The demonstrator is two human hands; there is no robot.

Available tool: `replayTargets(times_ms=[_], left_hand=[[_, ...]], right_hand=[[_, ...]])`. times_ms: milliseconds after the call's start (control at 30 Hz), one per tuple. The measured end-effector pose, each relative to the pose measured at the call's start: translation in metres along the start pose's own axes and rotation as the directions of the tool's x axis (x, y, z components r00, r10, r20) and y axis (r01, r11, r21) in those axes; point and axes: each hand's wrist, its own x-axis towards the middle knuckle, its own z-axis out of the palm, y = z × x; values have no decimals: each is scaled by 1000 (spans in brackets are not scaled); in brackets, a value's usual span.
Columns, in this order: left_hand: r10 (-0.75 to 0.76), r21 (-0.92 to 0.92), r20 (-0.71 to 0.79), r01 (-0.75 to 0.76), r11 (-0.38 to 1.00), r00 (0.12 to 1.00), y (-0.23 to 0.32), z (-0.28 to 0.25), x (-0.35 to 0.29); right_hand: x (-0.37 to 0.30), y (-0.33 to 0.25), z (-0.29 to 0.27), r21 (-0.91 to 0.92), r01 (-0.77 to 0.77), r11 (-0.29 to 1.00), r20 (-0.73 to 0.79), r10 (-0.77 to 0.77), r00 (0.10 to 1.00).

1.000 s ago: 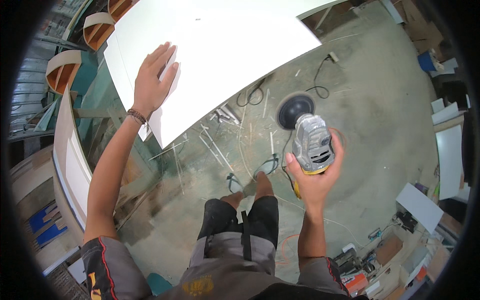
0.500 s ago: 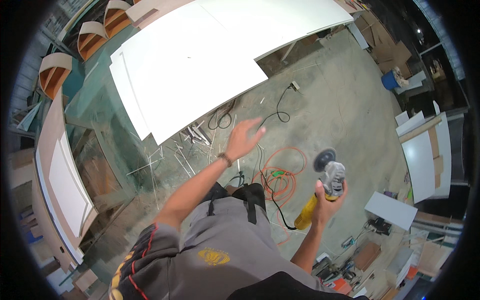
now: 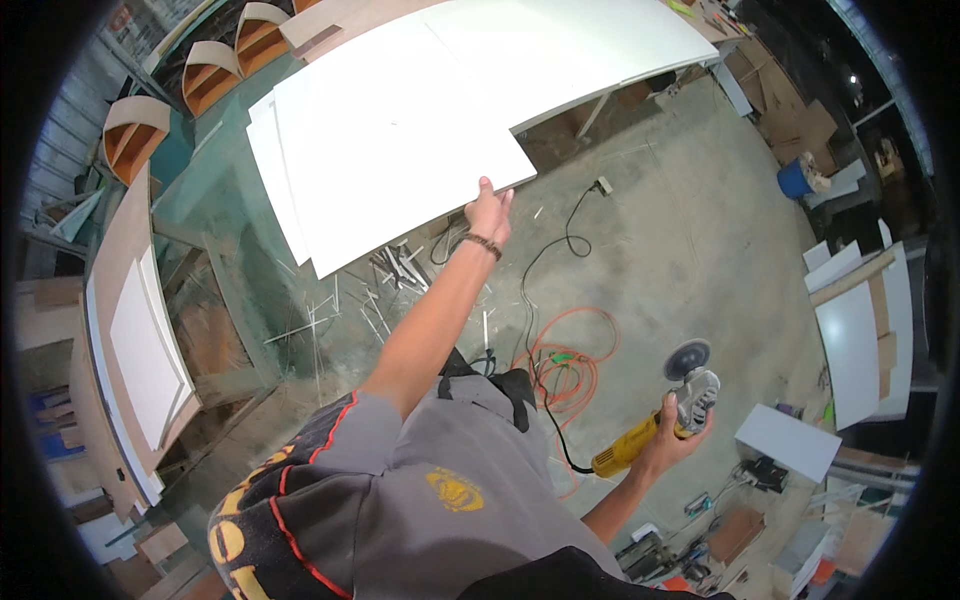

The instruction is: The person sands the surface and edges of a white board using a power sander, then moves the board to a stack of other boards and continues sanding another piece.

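Note:
In my right hand (image 3: 672,440) is a yellow-bodied angle grinder (image 3: 627,446) with a grey metal head and a round dark disc (image 3: 687,359) pointing away from me. My fingers wrap round it just behind the head, and its black cord trails off the rear end. My left hand (image 3: 488,213), a beaded bracelet on its wrist, grips the near edge of a large white panel (image 3: 400,170) close to its front right corner. The thumb lies on top of the panel; the other fingers are partly hidden under the edge. Other white sheets lie with this panel on the worktable.
An orange cord (image 3: 575,375) lies coiled on the floor before me. A black cord runs to a socket block (image 3: 603,186). White offcut strips (image 3: 400,268) litter the floor below the panel. At left stands a bench with boards (image 3: 140,350); white boards (image 3: 850,340) lean at right.
My left hand has moved forward from open air and taken hold of the panel's edge. The grinder in my right hand has shifted slightly right and turned a little.

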Motion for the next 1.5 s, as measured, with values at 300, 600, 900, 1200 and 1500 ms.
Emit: replayTargets(times_ms=[300,600,900,1200,1500], left_hand=[[-189,387,183,106,916,965,124,-121,-83],[207,251,-87,-179,951,975,184,-188,-128],[247,307,44,-248,919,968,243,-225,-94],[140,111,167,-160,981,976,248,-283,-125],[252,57,281,-278,959,926,269,-260,-168]], right_hand=[[7,19,-10,-8,-58,998,-34,58,998],[11,12,2,31,-119,992,56,117,992],[26,-15,38,-19,1,1000,159,2,987],[18,-39,53,-17,43,999,222,-38,974],[2,-67,60,-70,77,995,306,-52,951]])
